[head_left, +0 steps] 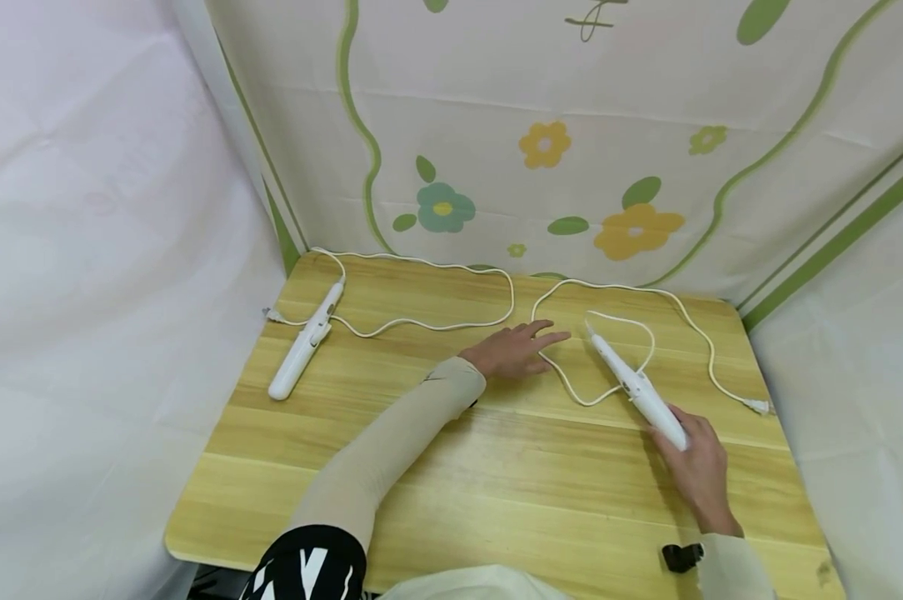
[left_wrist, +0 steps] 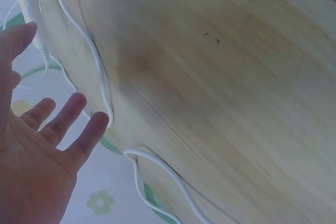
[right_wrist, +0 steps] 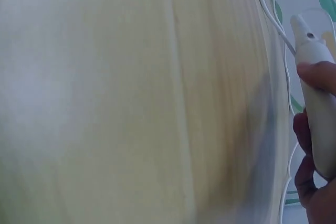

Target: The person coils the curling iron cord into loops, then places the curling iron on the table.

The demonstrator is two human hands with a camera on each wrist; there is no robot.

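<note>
My right hand (head_left: 699, 467) grips a white corded hair iron (head_left: 650, 404) by its thick end, the cord end pointing away. In the right wrist view, thumb and fingers wrap its smooth body (right_wrist: 317, 108). My left hand (head_left: 513, 350) is spread over the table, left of that iron, beside its looped white cord (head_left: 571, 392). In the left wrist view, the left hand (left_wrist: 37, 166) has its fingers apart and holds nothing; whether it touches the cord I cannot tell. A second white hair iron (head_left: 296, 360) lies at the table's left.
The second iron's cord (head_left: 421, 323) loops across the back of the wooden table (head_left: 496, 483). Its plug (head_left: 274, 315) is at the left edge. Another plug (head_left: 757, 406) lies near the right edge. A flower-patterned white cloth (head_left: 481, 150) hangs behind.
</note>
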